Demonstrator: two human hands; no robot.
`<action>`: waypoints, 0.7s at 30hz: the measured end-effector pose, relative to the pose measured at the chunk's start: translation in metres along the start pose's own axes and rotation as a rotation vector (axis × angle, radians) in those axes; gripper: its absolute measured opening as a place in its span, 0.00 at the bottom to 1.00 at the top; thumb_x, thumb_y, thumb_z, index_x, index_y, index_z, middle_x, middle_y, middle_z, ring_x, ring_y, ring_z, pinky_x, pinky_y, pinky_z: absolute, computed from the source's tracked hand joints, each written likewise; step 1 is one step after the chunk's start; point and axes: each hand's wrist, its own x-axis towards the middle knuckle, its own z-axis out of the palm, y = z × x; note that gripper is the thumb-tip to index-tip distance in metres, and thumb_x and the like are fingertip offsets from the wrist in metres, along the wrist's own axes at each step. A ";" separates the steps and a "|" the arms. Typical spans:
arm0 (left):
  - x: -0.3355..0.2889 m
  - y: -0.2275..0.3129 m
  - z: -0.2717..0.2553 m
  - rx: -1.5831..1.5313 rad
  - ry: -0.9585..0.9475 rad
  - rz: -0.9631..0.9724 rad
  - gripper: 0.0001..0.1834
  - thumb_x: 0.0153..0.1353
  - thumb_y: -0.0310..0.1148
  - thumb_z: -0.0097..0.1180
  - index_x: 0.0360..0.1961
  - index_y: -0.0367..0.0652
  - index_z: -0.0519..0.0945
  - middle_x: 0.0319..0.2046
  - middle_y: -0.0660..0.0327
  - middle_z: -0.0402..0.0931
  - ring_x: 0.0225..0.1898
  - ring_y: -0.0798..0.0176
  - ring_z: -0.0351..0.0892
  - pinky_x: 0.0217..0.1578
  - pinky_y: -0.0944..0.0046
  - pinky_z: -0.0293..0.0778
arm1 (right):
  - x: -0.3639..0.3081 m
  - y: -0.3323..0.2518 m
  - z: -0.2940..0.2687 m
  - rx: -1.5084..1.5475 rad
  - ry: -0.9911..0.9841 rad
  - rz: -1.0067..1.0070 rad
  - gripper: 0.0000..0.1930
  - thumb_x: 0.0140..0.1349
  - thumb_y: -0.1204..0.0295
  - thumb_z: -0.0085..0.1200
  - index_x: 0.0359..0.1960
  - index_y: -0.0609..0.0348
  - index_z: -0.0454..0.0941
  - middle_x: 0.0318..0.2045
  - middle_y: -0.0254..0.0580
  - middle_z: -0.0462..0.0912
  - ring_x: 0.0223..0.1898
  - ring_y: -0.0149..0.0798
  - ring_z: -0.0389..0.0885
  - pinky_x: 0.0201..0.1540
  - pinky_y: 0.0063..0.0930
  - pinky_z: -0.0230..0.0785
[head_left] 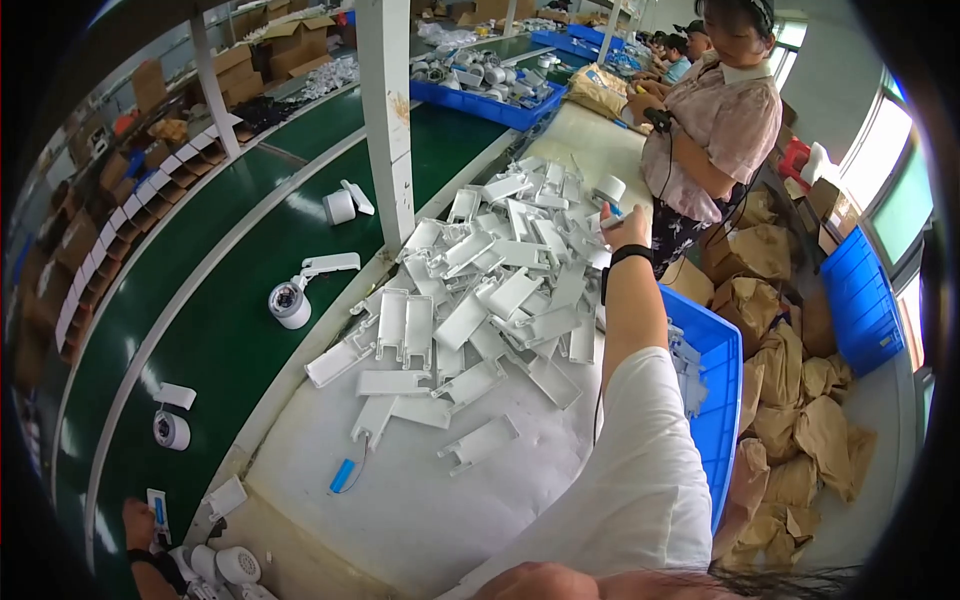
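My right arm, in a white short sleeve, stretches away over the right edge of the table. My right hand [628, 229], with a black band at the wrist, is palm up with its fingers closed on a small blue piece [614, 210] whose kind is hard to make out. Just beyond it sits a white cylindrical part [608, 188]. Left of the hand lies a heap of white plastic housings [515, 290], many of them open and trough-shaped. A blue battery [343, 476] on a thin wire lies at the heap's near side. My left hand is out of view.
A co-worker [720, 120] stands beyond my hand. Another person's hand [140, 525] works at lower left. White camera-like units [290, 305] sit on the green conveyor [230, 345] beside a white post [385, 120]. Blue bins [725, 400] and brown paper packages [790, 420] stand right.
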 end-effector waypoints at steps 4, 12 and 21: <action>-0.008 -0.009 -0.005 0.153 -0.006 0.247 0.06 0.38 0.25 0.48 0.19 0.31 0.72 0.27 0.44 0.71 0.35 0.41 0.70 0.37 0.49 0.66 | -0.003 -0.004 0.009 -0.005 -0.121 0.033 0.27 0.60 0.56 0.43 0.55 0.59 0.52 0.47 0.52 0.64 0.38 0.47 0.72 0.31 0.32 0.72; 0.004 0.080 -0.063 0.073 0.184 0.163 0.07 0.43 0.22 0.43 0.25 0.32 0.71 0.36 0.47 0.68 0.42 0.44 0.65 0.47 0.51 0.59 | -0.098 -0.045 0.041 -0.099 -0.673 -0.032 0.18 0.57 0.64 0.48 0.46 0.60 0.62 0.33 0.40 0.71 0.24 0.29 0.68 0.21 0.21 0.62; -0.074 0.208 -0.149 -0.351 0.570 0.589 0.13 0.57 0.24 0.41 0.41 0.30 0.70 0.50 0.53 0.64 0.53 0.57 0.62 0.54 0.67 0.54 | -0.407 -0.036 -0.019 -0.074 -1.994 0.467 0.12 0.51 0.68 0.58 0.32 0.62 0.74 0.42 0.64 0.74 0.28 0.40 0.78 0.32 0.32 0.71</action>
